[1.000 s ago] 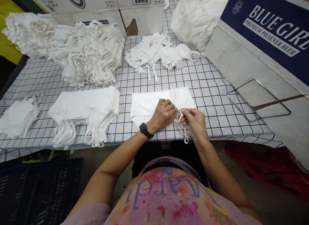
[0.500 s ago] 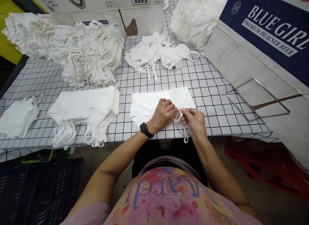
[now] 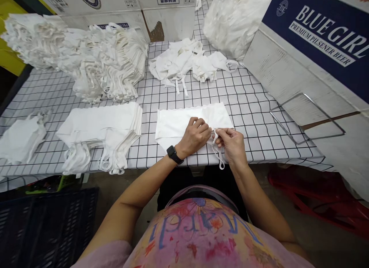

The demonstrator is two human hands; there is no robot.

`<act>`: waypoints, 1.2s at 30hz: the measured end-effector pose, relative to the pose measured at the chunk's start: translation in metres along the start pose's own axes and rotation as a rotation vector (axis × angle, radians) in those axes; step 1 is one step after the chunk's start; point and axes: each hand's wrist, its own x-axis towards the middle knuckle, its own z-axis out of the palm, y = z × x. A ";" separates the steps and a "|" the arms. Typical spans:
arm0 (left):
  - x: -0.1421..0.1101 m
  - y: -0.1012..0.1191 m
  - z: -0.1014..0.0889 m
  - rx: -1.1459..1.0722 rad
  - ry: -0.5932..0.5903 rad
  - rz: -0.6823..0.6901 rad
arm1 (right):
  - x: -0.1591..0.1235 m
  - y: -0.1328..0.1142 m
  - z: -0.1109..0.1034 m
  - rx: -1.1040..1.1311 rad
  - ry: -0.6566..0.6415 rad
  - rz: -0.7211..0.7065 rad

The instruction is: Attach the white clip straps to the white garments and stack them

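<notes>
A person in a painted pink shirt (image 3: 198, 233) leans over a table (image 3: 256, 145) covered in white cloth with a black grid. A white camisole-style top (image 3: 175, 124) lies spread near the middle of the table's near side, its long straight edge on the far side. The left hand (image 3: 194, 136), a black smartwatch (image 3: 173, 153) on its wrist, rests on the top with fingers curled under; whether those fingertips pinch cloth is hidden. Just beside it, the right hand (image 3: 233, 143) grasps a thin white strap (image 3: 221, 160) between thumb and forefinger at the top's right end. The strap's loop dangles toward the near edge.

The step in hand looks like close fingertip work where strap meets cloth; as a judgement, moving on calls for a light, sure pinch on the strap while the left hand steadies the fabric, so that the strap does not twist.

To the left lies a neat stack of similar tops (image 3: 100, 118), straps toward the near edge, and farther left a smaller white pile (image 3: 21, 139). At far left rises a large heap of white garments (image 3: 115, 60); at far centre, loose white garments (image 3: 181, 62) lie rumpled. A stuffed plastic bag (image 3: 236, 26) stands at far right, beside a Blue Girl beer carton (image 3: 288, 64). A bent metal wire frame (image 3: 323, 113) shows against that carton.
</notes>
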 end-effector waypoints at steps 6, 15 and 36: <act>0.001 0.001 0.000 0.006 0.028 -0.006 | 0.000 0.000 0.000 -0.021 0.000 0.002; 0.003 0.002 0.001 -0.002 0.029 0.030 | 0.001 -0.002 -0.002 -0.079 -0.076 0.046; 0.001 0.001 0.009 -0.008 -0.033 0.012 | 0.005 -0.006 -0.010 -0.103 -0.220 0.144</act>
